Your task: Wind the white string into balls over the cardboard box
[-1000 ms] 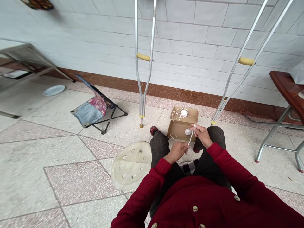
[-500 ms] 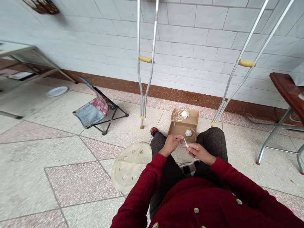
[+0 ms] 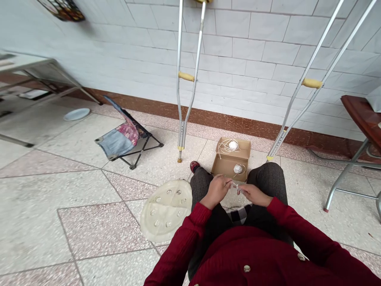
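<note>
Evidently, we have the left hand (image 3: 218,191) pinching one end of a short white strand (image 3: 235,184) and the right hand (image 3: 255,194) grasping the other, the strand held between them on the near side of the open cardboard box (image 3: 222,163). On the left, we judge that a slackened pinch could let the strand slip; on the right, loose coils around the upper ball (image 3: 233,145) could tangle if tugged (we cannot tell whether the strand runs to it or to the lower ball (image 3: 238,169)). We find the strand thin and pale, its finer detail indistinct.
</note>
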### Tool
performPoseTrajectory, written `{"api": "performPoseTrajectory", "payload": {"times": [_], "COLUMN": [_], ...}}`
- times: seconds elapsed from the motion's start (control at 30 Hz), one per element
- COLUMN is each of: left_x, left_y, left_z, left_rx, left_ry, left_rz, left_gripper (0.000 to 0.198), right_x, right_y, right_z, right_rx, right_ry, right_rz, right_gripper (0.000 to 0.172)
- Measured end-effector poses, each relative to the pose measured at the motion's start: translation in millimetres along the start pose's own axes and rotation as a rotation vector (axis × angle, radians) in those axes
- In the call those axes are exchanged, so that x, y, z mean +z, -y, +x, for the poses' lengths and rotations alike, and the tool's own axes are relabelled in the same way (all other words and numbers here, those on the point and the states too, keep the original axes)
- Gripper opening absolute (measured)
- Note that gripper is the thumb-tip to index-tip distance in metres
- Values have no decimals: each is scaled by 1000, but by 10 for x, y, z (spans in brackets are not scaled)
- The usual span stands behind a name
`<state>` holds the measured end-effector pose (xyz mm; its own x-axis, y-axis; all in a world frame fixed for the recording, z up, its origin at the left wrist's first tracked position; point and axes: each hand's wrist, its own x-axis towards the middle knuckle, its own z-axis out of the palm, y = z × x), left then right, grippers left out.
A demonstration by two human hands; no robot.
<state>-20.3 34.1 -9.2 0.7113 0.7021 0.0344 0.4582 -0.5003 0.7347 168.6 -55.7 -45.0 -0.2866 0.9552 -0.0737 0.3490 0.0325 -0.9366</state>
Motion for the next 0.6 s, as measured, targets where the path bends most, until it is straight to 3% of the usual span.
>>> {"api": "performPoseTrajectory", "payload": {"times": [0.07,0.13,0.23,0.3,0.37,0.47,0.53,0.6], "left_x": [-57,6,224,323,309,110,-18,-44], "left_y": [24,14,-45,-78,-78,-14,41,69], "left_z": [27,24,-41,-98,-130,-111,-75,-45], "left_rx": [-10,-64,-137,-141,-117,-61,-33,-43], "left_ry": [-17,-7,68,133,139,33,-8,-4], "left_rz": [-30,-127,-255,-259,-199,-73,-52,-110], "left_gripper": [29,32,37,37,34,28,26,29], "right_x": [77,71,-82,-180,-196,-73,9,13], "right_y": [134,279,339,236,80,-44,27,188], "right_z": [-76,-74,46,118,116,-28,-143,-194], "right_rx": [60,95,92,102,120,145,173,180], "right_ry": [113,109,-82,-192,-220,-10,236,364], "right_rz": [158,337,438,369,231,137,278,501], "right_gripper": [34,42,50,53,54,52,55,63]}}
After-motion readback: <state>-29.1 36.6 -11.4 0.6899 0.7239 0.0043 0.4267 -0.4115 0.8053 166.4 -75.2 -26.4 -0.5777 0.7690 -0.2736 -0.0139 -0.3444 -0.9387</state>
